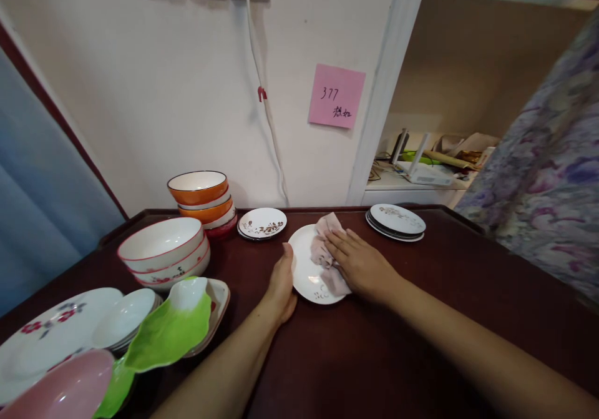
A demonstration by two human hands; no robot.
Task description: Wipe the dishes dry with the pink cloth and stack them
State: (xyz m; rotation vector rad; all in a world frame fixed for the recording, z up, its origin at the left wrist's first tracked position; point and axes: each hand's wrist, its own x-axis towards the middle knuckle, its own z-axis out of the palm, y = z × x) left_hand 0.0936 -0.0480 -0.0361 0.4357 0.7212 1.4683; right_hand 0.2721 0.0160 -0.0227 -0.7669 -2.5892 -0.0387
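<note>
A white plate (304, 269) with a small printed pattern is held in front of me, over the dark red table. My left hand (282, 285) grips its left rim, thumb on the upper side and fingers underneath. Against the plate's face, my right hand (358, 260) presses a pale pink cloth (322, 253), its fingers laid over the cloth. Part of the cloth hangs down toward the plate's lower right edge. Behind and left of the plate lies a short stack of small flower-patterned plates (262, 223).
Stacked orange bowls (199, 189) and red-rimmed bowls (161, 247) stand at the left. Nearer are a green leaf-shaped dish (173, 331), a pink bowl (65, 388) and a large flowered plate (42, 338). More stacked plates (397, 218) lie at the back right. The wall bounds the table (449, 294).
</note>
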